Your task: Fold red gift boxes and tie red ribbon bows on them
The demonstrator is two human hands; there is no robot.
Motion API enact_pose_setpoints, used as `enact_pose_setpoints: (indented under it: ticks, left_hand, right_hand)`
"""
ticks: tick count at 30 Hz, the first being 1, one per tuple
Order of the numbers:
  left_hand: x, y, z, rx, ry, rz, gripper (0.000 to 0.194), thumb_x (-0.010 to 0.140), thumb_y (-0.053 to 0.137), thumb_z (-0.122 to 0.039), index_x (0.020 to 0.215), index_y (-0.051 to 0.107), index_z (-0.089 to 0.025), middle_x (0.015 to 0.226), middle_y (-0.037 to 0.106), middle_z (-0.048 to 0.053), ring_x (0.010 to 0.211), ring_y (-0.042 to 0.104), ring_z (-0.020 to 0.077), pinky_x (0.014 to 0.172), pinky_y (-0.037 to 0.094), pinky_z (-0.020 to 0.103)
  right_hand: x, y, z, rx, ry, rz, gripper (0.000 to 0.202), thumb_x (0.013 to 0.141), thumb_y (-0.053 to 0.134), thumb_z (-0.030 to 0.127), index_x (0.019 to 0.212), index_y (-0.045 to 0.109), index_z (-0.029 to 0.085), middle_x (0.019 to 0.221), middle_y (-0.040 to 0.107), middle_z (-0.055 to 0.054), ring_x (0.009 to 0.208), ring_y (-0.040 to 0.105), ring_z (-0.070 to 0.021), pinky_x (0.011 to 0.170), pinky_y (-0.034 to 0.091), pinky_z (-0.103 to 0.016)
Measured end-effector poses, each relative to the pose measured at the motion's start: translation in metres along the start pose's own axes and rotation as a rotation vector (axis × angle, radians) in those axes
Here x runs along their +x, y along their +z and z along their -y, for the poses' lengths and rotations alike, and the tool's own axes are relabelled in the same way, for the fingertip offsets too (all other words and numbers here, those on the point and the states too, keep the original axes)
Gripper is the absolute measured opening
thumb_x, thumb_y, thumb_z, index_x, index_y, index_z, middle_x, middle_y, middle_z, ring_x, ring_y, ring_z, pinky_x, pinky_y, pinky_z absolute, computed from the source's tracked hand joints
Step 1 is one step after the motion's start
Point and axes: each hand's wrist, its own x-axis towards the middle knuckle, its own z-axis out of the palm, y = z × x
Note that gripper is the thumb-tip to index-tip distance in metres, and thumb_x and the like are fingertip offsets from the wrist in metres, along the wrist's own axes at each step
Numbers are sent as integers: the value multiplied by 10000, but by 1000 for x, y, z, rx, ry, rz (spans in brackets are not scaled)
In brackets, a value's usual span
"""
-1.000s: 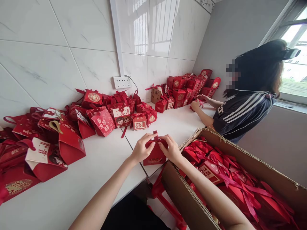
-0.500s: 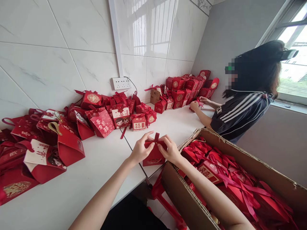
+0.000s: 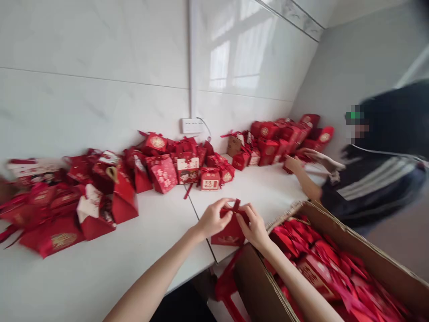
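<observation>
A red gift box (image 3: 228,233) with a ribbon loop on top stands upright at the table's front edge. My left hand (image 3: 216,219) pinches the top of this box from the left, thumb and forefinger closed near the loop. From the right, my right hand (image 3: 253,225) grips the same top edge with its fingers closed. The ribbon loop (image 3: 236,205) sticks up between both hands. Picture blur and my fingers hide the exact place where each fingertip presses.
Many red gift boxes (image 3: 162,174) crowd the white table (image 3: 161,228) along the tiled wall. A cardboard carton (image 3: 254,273) full of ribboned red boxes stands at my right, beside a red stool (image 3: 228,286). Another person (image 3: 378,179) handles a box at the far right. A power strip (image 3: 192,125) is on the wall.
My view has swung left, so the whole scene sits further right and lower. Both hands stay on the top of the gift box. The other person's near hand has lifted off their box.
</observation>
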Motion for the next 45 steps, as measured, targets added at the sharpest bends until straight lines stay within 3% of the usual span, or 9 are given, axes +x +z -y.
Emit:
enact_pose_setpoints:
  ticks: [6,11,18,23,30,41,45]
  left_hand:
    - [-16,-3,-14,164,66,-94,395,792,495,-64,1128,501,-271,957,697,33,852,684,203,796,579,291]
    - [-23,-13,-14,235,157,-76,193,823,452,-102,945,521,-235,894,672,59,832,667,245,820,543,383]
    - [-26,-25,-14,75,218,-90,67,893,428,-157,911,469,-207,933,631,60,832,634,163,730,530,289]
    - [-36,-47,-19,124,298,-77,211,897,430,-94,1018,567,-199,960,619,55,889,606,127,773,512,243]
    - [-55,-44,-8,70,116,-177,277,868,481,-103,1091,607,-211,935,649,34,860,623,128,774,533,251]
    - [-51,-36,-20,-55,-37,-183,193,812,512,-115,935,646,-179,864,674,26,794,643,126,703,543,227]
    - [-52,-34,-18,-19,-14,-228,279,806,500,-123,1068,570,-188,818,640,5,736,621,112,674,534,217]
  right_hand:
    - [-2,5,-1,-29,-80,34,85,903,448,233,950,517,251,824,557,-51,657,573,-185,519,464,-293]
    - [7,7,9,-57,-121,37,64,888,452,204,894,504,241,786,533,-39,653,558,-178,549,464,-294]
    - [16,-1,41,-7,13,48,65,877,457,181,846,494,225,791,520,-30,695,537,-168,600,453,-291]
    - [19,12,58,94,17,63,64,868,459,179,839,493,224,800,515,-29,726,525,-169,642,453,-301]
    - [10,36,54,205,92,104,85,860,438,174,799,476,220,773,480,-11,732,502,-161,660,444,-296]
    - [6,27,48,340,172,198,101,883,425,220,798,480,222,800,460,-11,761,486,-162,699,420,-308]
    - [7,25,48,337,127,207,43,868,458,225,829,476,217,809,463,-16,760,481,-167,687,413,-309]
